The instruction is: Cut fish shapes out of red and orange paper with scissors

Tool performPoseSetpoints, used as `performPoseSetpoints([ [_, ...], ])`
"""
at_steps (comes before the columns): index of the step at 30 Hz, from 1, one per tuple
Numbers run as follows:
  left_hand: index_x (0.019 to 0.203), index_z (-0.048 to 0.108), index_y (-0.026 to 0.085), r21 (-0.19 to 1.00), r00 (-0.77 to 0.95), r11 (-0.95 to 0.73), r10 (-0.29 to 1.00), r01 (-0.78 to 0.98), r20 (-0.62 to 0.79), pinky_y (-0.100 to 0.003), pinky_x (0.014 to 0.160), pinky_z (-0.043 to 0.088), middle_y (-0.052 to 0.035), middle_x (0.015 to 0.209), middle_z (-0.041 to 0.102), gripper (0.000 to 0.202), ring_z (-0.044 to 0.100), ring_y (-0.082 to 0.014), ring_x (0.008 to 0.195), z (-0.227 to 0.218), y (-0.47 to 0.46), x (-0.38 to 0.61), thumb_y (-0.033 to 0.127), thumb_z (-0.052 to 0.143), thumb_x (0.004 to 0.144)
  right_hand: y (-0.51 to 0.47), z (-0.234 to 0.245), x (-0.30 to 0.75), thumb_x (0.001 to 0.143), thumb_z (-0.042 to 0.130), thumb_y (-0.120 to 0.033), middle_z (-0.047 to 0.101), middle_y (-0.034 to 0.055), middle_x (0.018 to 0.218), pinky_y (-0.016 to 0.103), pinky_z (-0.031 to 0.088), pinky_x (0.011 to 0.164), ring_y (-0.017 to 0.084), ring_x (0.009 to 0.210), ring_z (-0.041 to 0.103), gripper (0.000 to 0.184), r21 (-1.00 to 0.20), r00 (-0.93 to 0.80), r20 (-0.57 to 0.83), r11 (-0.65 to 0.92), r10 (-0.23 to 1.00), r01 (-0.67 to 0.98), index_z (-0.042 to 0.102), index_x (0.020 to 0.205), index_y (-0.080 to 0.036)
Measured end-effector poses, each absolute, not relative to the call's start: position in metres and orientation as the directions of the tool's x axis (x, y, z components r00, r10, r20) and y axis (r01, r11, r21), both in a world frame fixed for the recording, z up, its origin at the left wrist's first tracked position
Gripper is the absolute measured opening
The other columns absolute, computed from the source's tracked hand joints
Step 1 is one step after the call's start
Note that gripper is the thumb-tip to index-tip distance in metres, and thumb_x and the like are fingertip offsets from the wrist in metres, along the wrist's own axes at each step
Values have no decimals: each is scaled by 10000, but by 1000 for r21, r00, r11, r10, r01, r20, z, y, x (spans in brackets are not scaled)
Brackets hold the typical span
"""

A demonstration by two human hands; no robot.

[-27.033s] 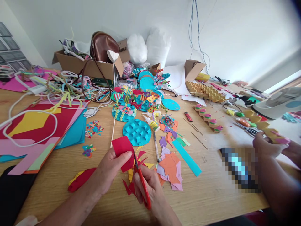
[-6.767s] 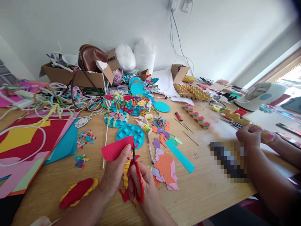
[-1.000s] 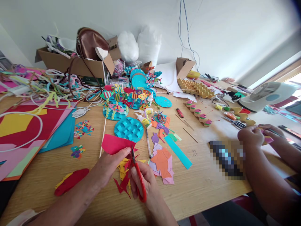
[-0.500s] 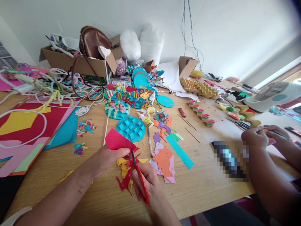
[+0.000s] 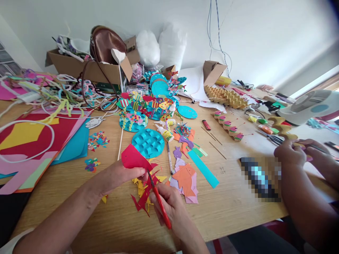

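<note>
- left hand (image 5: 125, 174) has the red paper (image 5: 134, 157) pinched, up over the table (image 5: 119, 222)
- right hand (image 5: 171, 203) is wrapped round the scissors (image 5: 162, 207), blades at the paper
- cardboard box (image 5: 75, 67) out back has a brown bag (image 5: 108, 44) poking out

Bench (image 5: 233, 211): light wood grain
Left: stacked coloured sheets (image 5: 65, 130), a heap of confetti-like bits (image 5: 98, 140), small round dots (image 5: 92, 164)
Middle: turquoise woven disc (image 5: 148, 141), pen (image 5: 170, 158), red and yellow scraps (image 5: 144, 198)
Right: blue paper strip (image 5: 205, 171), thin stick (image 5: 217, 150), zigzag strip (image 5: 230, 127) with pink shapes
</note>
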State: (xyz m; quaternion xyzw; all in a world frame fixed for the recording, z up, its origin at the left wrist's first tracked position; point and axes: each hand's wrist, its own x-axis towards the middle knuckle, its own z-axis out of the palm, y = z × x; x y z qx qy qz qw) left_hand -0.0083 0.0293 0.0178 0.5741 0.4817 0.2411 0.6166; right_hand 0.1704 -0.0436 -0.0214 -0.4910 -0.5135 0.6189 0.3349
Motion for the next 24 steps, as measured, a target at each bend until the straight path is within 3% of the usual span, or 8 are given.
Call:
performPoseSetpoints([
  [10, 619, 627, 188, 942, 177, 331, 931, -50, -318, -242, 659, 459, 27, 607, 665, 138, 587, -147, 652, 10, 19, 12, 315, 645, 671, -43, -28, 160, 767, 542, -646, 373, -89, 394, 168, 212, 291, 49, 294, 308, 502, -946, -246, -291, -316, 925, -68, 410, 572, -203],
  [24, 620, 664, 202, 953, 298, 302, 910, 4, -289, -239, 638, 456, 41, 627, 673, 101, 564, -146, 638, 16, 23, 8, 296, 635, 643, -41, -15, 159, 742, 545, -670, 390, -86, 382, 174, 226, 326, 46, 312, 303, 527, -941, -264, -302, -331, 916, -69, 402, 549, -201],
])
